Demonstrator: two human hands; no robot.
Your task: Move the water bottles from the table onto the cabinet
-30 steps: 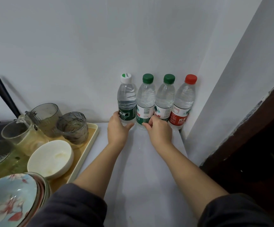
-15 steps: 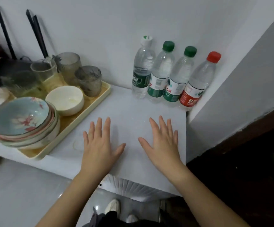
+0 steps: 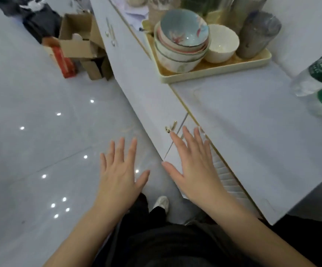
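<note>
At two to three o'clock, at the very edge of my view, the water bottles (image 3: 319, 73) stand on the white worktop of the cabinet (image 3: 252, 122). Only their lower parts with green labels show, so I cannot count them. My left hand (image 3: 117, 176) hangs over the floor (image 3: 40, 132) at seven o'clock. My right hand (image 3: 193, 170) hovers at five o'clock in front of the cabinet doors, near the gold handle (image 3: 170, 128). The fingers (image 3: 132, 151) of both are straight and spread apart, holding nothing.

The table is out of sight, so I judge this a moment between carries, or the end of them. If more bottles wait, I should find the table first, grip each one round its middle and set it upright in the bare stretch beside the others.

At one o'clock a tray (image 3: 214, 71) holds a stack of bowls (image 3: 183, 35), a white bowl (image 3: 221, 43) and a grey glass (image 3: 258, 33), and it crowds that end of the worktop. Cardboard boxes (image 3: 77, 41) lie on the floor at eleven o'clock, something to step around.
</note>
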